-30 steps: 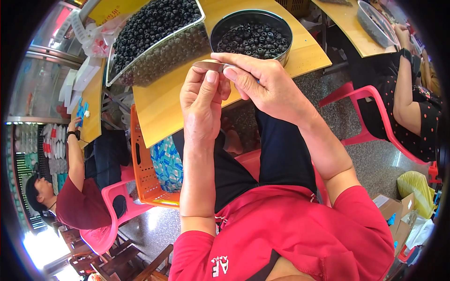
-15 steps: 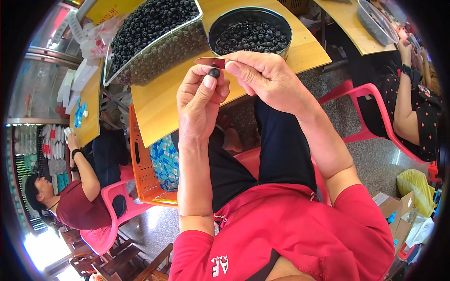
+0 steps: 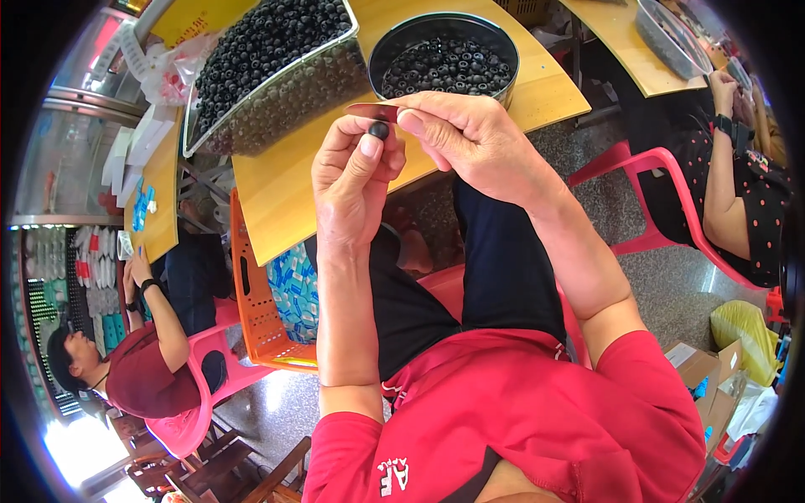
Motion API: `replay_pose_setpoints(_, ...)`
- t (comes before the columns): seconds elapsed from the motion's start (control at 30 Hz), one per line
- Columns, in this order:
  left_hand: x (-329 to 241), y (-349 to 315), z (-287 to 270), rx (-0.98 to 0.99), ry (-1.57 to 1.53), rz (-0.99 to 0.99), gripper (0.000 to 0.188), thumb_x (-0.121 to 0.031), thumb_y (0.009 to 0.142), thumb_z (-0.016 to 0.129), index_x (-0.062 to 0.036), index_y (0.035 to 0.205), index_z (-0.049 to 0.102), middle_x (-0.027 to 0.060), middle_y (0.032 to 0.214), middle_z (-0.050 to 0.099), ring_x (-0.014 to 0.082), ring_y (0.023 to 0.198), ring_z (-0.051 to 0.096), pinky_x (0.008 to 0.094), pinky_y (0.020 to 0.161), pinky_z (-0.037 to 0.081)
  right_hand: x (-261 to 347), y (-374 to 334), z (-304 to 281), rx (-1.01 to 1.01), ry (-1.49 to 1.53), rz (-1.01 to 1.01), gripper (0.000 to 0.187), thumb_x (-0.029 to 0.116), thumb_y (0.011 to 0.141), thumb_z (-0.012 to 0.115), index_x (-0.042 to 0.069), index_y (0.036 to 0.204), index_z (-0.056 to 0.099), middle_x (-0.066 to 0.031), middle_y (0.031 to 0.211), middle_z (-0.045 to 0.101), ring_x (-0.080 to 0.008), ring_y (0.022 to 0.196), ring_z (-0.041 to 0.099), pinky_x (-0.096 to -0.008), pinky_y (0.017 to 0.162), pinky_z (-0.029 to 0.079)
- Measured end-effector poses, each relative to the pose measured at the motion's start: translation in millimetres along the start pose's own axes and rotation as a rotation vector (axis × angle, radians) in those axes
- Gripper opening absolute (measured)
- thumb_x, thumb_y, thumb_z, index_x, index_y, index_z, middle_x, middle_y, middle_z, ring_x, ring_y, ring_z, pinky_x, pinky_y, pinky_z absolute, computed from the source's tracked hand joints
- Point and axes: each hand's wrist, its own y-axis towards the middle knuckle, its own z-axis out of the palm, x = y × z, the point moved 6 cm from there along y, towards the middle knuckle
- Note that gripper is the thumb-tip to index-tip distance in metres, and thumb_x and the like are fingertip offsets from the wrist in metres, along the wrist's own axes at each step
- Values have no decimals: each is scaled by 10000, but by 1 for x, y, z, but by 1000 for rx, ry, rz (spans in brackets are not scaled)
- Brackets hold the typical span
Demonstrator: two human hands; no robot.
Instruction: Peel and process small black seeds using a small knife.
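We see a smooth ball (image 3: 379, 130), unseen one second ago.
Left hand (image 3: 356, 172) pinches it; right hand (image 3: 474, 149) clamps flat blade (image 3: 369, 109) at twelve o'clock.

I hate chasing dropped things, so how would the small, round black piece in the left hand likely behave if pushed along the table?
The small, round black piece would probably roll, given its ball-like outline. It is likely light, being small enough for the left hand to pinch.
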Motion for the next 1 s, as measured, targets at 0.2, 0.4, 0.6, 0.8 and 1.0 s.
replay_pose_setpoints(0.2,3,1,2,20,-89,2,168,-97,938,599,-24,1089,587,72,940,617,148,803,564,270,705,475,-2,3,3,-23,109,-36,299,186,981,562,-4,1205,620,47,690,531,-7,580,451,-172,484,353)
replay_pose_setpoints(0.4,7,2,8,-8,-33,-1,185,-99,950,584,-21,1119,583,62,943,625,126,797,571,257,713,479,-8,6,3,-106,168,0,328,239,965,599,-6,1180,629,54,681,527,15,574,438,-157,455,316)
replay_pose_setpoints(0.6,6,1,12,-15,58,8,187,-94,958,573,-18,1129,579,48,942,631,106,826,584,240,722,478,-9,5,5,-76,305,58,305,238,971,584,1,1154,641,63,638,496,21,546,411,-157,446,292)
replay_pose_setpoints(0.8,6,3,17,-34,24,21,184,-95,961,570,-21,1130,577,41,961,630,96,816,571,229,708,461,-4,4,0,-76,209,-1,310,223,989,538,-8,1172,635,58,623,484,11,541,411,-166,458,311)
replay_pose_setpoints(1.0,2,2,11,-110,75,51,187,-107,965,569,-43,1140,554,24,969,621,70,801,542,220,684,439,5,1,-5,-74,-73,-156,326,187,973,552,-23,1213,618,35,681,559,-10,569,463,-184,493,374)
